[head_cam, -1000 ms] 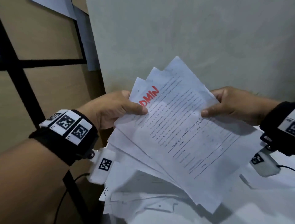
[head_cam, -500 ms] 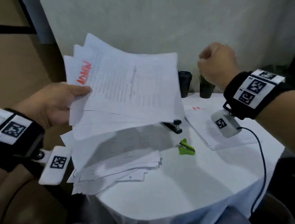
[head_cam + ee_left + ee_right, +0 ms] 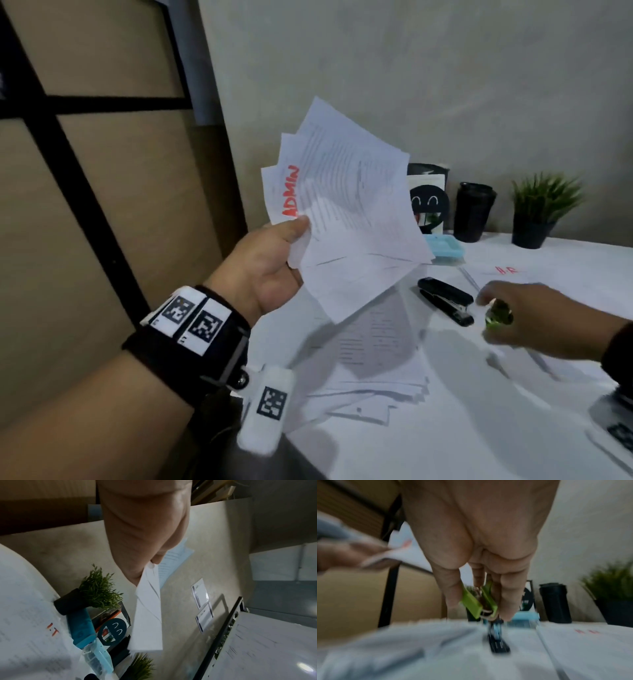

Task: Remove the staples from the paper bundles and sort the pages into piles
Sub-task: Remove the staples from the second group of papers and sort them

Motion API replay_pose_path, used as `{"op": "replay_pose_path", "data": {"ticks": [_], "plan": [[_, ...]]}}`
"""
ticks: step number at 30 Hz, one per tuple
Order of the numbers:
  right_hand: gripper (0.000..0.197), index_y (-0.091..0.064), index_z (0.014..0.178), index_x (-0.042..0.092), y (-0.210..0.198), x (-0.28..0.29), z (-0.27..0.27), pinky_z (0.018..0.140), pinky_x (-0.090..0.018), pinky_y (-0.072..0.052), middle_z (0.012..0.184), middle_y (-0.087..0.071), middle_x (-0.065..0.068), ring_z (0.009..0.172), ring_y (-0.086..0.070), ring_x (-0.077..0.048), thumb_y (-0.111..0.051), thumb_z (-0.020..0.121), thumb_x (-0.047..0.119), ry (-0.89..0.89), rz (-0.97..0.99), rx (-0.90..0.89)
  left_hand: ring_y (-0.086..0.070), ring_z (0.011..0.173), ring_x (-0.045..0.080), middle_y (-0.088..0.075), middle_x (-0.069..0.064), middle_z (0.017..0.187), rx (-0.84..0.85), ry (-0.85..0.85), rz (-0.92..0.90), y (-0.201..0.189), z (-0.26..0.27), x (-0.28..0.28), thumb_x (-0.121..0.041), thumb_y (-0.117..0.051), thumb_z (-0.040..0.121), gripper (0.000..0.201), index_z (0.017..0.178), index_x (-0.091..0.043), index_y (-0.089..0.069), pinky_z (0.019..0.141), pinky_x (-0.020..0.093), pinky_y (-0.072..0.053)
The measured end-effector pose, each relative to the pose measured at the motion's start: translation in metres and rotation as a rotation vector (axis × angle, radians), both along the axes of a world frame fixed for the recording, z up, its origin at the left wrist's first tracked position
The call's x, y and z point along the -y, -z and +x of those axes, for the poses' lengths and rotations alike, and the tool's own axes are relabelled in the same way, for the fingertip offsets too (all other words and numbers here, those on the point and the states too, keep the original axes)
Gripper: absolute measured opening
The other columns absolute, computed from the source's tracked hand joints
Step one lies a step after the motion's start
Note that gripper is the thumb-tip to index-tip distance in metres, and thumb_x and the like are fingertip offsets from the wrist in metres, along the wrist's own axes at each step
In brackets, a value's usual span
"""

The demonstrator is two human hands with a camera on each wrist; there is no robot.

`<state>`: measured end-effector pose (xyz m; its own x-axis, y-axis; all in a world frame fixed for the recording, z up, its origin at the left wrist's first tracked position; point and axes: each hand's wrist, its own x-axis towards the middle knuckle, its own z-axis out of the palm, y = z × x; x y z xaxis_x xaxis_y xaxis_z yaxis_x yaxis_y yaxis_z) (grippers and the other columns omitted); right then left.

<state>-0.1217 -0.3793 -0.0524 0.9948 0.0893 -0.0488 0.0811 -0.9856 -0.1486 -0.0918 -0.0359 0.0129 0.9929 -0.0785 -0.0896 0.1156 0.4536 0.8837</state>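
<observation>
My left hand (image 3: 274, 260) holds up a fanned bundle of printed pages (image 3: 349, 212) marked ADMIN in red, pinched at its lower left corner between thumb and fingers; the left wrist view shows the bundle (image 3: 149, 615) edge-on under the palm. My right hand (image 3: 520, 318) is low over the table at the right, its thumb and fingers pinching the green staple remover (image 3: 498, 315), seen close in the right wrist view (image 3: 477, 601). A black stapler (image 3: 445, 305) lies just left of that hand.
A loose pile of pages (image 3: 370, 363) lies on the white table (image 3: 462, 438) below the bundle. A sheet marked H.R (image 3: 507, 270) lies at the right. At the back stand a blue tray (image 3: 445, 250), black cup (image 3: 474, 210), potted plant (image 3: 541, 209) and smiley-face bag (image 3: 428, 195).
My right hand let go of the bundle, rose as a fist, then dropped to the table and took hold of the green staple remover. The left hand keeps the bundle raised.
</observation>
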Motion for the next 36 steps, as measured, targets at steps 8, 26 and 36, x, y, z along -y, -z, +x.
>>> {"op": "replay_pose_path", "data": {"ticks": [8, 26, 36], "plan": [[0.067, -0.068, 0.099, 0.023, -0.087, -0.041, -0.022, 0.06, -0.027, -0.049, 0.089, -0.069, -0.014, 0.065, -0.063, -0.01, -0.095, 0.038, 0.035, -0.029, 1.204, 0.18, -0.074, 0.111, 0.027, -0.081, 0.002, 0.11, 0.125, 0.005, -0.036, -0.01, -0.015, 0.034, -0.013, -0.053, 0.107, 0.019, 0.107, -0.021, -0.071, 0.096, 0.047, -0.059], [0.021, -0.066, 0.083, 0.02, -0.097, -0.127, -0.026, 0.069, -0.025, -0.046, 0.078, -0.064, 0.004, 0.078, -0.056, -0.015, -0.073, 0.073, 0.037, -0.186, 0.434, 0.794, -0.073, 0.111, 0.017, -0.079, -0.009, 0.109, 0.415, -0.018, 0.116, -0.015, -0.042, 0.074, -0.025, -0.052, 0.109, 0.018, 0.109, -0.032, -0.068, 0.095, 0.04, -0.061], [0.01, -0.068, 0.074, 0.016, -0.104, -0.125, -0.021, 0.064, -0.037, -0.047, 0.066, -0.061, 0.002, 0.066, -0.056, -0.02, -0.07, 0.074, 0.026, -0.263, 0.304, 0.771, -0.075, 0.1, 0.008, -0.08, -0.009, 0.105, 0.534, 0.033, 0.188, -0.009, -0.04, 0.079, -0.015, -0.043, 0.112, 0.028, 0.111, -0.028, -0.068, 0.093, 0.032, -0.061]]}}
